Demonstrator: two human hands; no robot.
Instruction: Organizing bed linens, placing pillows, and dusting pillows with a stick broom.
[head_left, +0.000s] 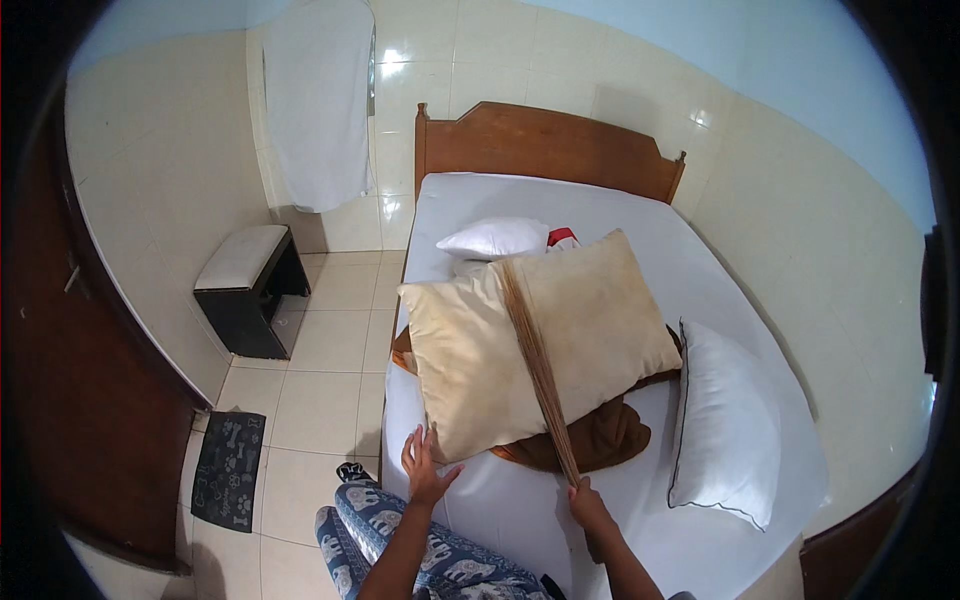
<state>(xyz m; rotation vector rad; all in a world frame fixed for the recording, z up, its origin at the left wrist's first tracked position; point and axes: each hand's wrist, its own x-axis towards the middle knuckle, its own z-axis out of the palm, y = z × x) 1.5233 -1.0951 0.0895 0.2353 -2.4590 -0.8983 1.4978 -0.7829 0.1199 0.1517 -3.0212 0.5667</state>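
Observation:
My right hand (589, 510) grips the bound end of a palm-rib stick broom (534, 360). Its bristles lie slantwise across a large cream pillow (592, 322) with yellowish stains. At the pillow's near left corner is my left hand (426, 469), fingers apart and holding nothing; whether it touches the fabric I cannot tell. A brown cloth (611, 435), bunched up, sticks out from under the cream pillow. All of this rests on a mattress with a white sheet (495, 517).
A white pillow with dark piping (724, 427) lies at the right. Behind the cream pillow are a small white pillow (495, 238) and a red-and-white item (561, 238). A wooden headboard (540, 146) closes the far end. On the left stand a padded stool (247, 292) and a dark mat (229, 471).

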